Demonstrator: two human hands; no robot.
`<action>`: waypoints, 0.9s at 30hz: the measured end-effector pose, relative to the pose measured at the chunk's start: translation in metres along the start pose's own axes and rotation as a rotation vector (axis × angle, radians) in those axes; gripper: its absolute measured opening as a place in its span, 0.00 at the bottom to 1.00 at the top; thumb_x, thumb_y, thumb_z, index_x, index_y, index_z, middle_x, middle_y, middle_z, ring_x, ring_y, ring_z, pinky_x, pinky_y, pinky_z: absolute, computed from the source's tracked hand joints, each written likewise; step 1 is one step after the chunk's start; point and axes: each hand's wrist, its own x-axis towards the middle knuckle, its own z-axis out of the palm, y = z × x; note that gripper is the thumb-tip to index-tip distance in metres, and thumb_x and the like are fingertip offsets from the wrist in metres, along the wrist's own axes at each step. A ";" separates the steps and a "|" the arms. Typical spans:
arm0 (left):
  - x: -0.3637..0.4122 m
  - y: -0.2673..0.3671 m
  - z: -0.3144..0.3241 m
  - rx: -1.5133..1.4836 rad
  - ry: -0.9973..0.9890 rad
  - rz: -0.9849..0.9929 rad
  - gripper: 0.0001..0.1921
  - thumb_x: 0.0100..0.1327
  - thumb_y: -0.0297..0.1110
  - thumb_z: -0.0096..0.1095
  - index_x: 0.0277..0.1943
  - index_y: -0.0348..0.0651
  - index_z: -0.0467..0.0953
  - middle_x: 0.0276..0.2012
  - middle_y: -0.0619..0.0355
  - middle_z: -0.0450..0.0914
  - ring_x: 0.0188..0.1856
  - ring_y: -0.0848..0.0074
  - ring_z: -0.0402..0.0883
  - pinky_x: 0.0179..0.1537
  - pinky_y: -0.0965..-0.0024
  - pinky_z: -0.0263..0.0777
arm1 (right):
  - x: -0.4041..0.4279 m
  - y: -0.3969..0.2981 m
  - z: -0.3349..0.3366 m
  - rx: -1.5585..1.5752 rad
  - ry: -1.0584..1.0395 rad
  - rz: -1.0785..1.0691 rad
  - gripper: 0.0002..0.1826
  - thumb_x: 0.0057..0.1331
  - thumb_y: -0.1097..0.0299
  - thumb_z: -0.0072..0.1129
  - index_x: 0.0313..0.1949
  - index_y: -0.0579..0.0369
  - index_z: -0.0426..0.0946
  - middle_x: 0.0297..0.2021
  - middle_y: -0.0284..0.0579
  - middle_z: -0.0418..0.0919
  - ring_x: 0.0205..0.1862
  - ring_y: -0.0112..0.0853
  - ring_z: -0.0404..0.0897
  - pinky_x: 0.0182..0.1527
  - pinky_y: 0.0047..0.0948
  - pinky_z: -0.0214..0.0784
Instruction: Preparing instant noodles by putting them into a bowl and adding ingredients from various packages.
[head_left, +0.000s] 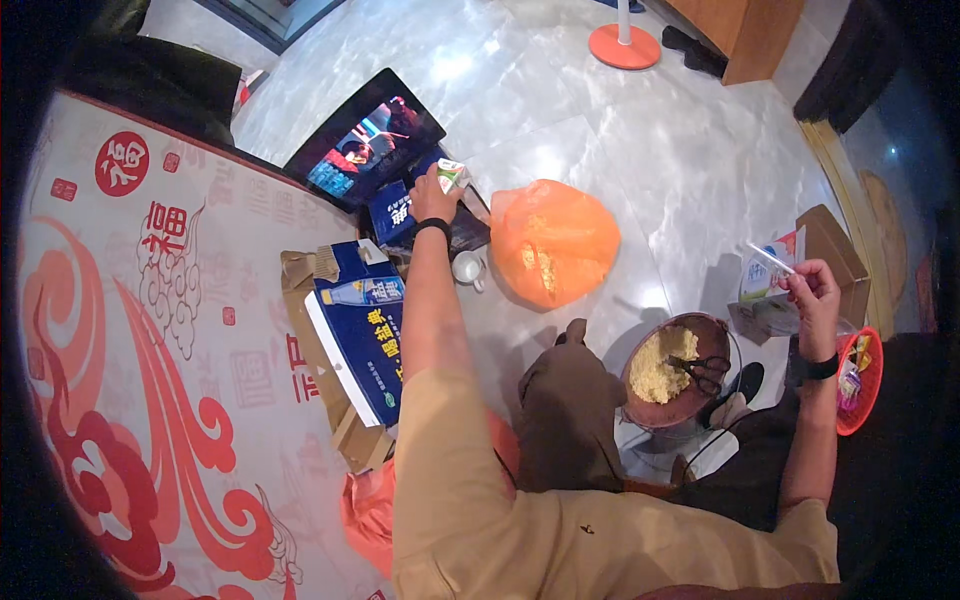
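My left hand (433, 199) reaches out to the far left and grips a small white and green drink carton (451, 175). Close by are a lit screen (367, 146) and a blue printed box (391, 214). Between thumb and fingers, my right hand (814, 304) holds up a thin white stick (771, 259); whether it is a straw cannot be told. Behind that hand is a printed white and red package (765, 281) by an open cardboard box (832, 247). Before me, a brownish bowl-like container (639, 409) holds a yellow crumbly mass (660, 371) and black-handled scissors (701, 370).
An orange plastic bag (555, 244) sits on the tiled floor beside a white mug (468, 268). A larger blue carton (360, 330) lies along the table with a printed cloth (187, 300). At right is a red basket (876, 382) of wrapped items. A red-based pole (624, 49) stands farther off.
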 end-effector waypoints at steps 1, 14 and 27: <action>0.000 0.002 -0.001 0.003 -0.005 -0.004 0.41 0.48 0.46 0.72 0.66 0.56 0.61 0.59 0.53 0.68 0.60 0.55 0.67 0.55 0.48 0.65 | -0.001 0.001 0.000 -0.013 0.001 -0.004 0.04 0.64 0.72 0.57 0.38 0.54 0.72 0.31 0.36 0.79 0.33 0.21 0.77 0.34 0.18 0.65; -0.025 0.041 -0.037 -0.009 0.192 0.371 0.37 0.53 0.44 0.70 0.64 0.43 0.62 0.61 0.44 0.65 0.64 0.56 0.62 0.63 0.56 0.58 | -0.015 -0.007 0.004 -0.011 -0.060 -0.015 0.04 0.63 0.74 0.56 0.37 0.55 0.71 0.30 0.34 0.78 0.32 0.22 0.79 0.34 0.19 0.69; -0.259 0.313 -0.113 -0.755 -0.607 1.223 0.18 0.68 0.42 0.52 0.50 0.37 0.75 0.34 0.46 0.81 0.37 0.62 0.82 0.40 0.66 0.73 | -0.020 -0.018 -0.007 -0.019 -0.187 -0.174 0.05 0.63 0.72 0.58 0.38 0.57 0.72 0.30 0.37 0.80 0.32 0.23 0.80 0.33 0.19 0.69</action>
